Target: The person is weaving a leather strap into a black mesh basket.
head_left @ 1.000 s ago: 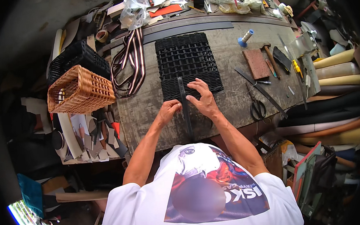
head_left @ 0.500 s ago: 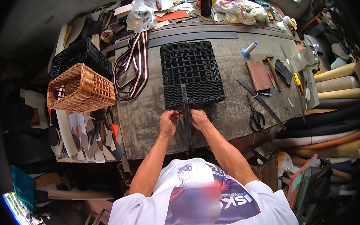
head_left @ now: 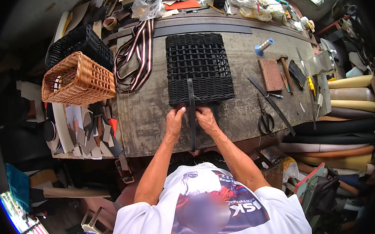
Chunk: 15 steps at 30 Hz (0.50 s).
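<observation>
While the right hand (head_left: 206, 118) was spread over the weave a second ago, it's now tucked in at the near edge of the black woven basket (head_left: 200, 84), just right of the dark strap (head_left: 192, 112). The left hand (head_left: 175, 121) sits on the other side of that strap, thumb up top. Both look curled in, but can't really tell what they're pinching, since the fingertips go out of sight at the rim. My read: the work has shifted from the face of the weave to that edge, right around where the strap crosses it.

Basket's lying in the upper middle of the frame on the worn table (head_left: 149, 119), strap hanging over toward the person. Pale thread (head_left: 238, 99) trails off right, near the scissors (head_left: 265, 115), which nobody's touching.
</observation>
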Each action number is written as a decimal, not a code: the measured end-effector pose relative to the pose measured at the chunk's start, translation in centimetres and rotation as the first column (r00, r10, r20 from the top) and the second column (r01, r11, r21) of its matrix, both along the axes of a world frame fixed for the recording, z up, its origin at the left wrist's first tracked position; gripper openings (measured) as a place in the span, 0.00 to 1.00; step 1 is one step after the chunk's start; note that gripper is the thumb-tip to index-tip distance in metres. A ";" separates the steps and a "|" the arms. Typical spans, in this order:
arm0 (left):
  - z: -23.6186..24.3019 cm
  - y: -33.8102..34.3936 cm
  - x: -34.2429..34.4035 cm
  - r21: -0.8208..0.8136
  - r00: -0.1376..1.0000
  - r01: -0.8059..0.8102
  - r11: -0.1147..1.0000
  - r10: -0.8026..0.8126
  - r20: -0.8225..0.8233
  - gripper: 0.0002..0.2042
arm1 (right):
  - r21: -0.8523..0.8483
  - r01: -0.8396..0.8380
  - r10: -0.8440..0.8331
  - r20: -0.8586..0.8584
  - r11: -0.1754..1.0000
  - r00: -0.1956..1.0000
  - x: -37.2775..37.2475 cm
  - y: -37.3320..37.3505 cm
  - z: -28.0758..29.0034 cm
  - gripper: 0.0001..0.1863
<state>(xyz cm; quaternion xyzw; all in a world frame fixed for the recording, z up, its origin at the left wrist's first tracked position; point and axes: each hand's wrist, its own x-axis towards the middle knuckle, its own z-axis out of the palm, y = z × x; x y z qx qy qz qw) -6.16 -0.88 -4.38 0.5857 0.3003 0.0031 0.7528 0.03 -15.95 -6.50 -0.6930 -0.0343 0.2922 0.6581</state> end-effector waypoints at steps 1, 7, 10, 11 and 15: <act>0.1 0.3 0.5 -0.033 0.998 0.061 0.998 -0.061 0.004 0.17 | 0.006 -0.026 0.026 0.040 1.000 0.999 0.1 -0.3 0.5 0.13; -1.7 0.0 3.8 -0.470 0.987 -0.121 0.874 0.158 0.041 0.19 | -0.120 -0.116 0.131 0.127 0.986 0.983 -1.3 -1.9 3.3 0.13; -1.8 -0.1 4.1 -0.593 0.985 -0.119 0.796 0.171 0.032 0.19 | -0.217 -0.130 0.182 0.242 0.967 0.953 -1.2 -2.2 4.2 0.12; -1.7 -0.1 4.1 -0.627 0.983 -0.133 0.767 0.182 0.014 0.18 | -0.235 -0.131 0.195 0.278 0.963 0.941 -1.1 -2.2 4.4 0.12; -0.9 -0.2 4.1 -0.649 0.987 -0.083 0.756 0.150 0.049 0.19 | -0.241 -0.120 0.214 0.413 0.963 0.885 -0.7 -2.4 4.5 0.11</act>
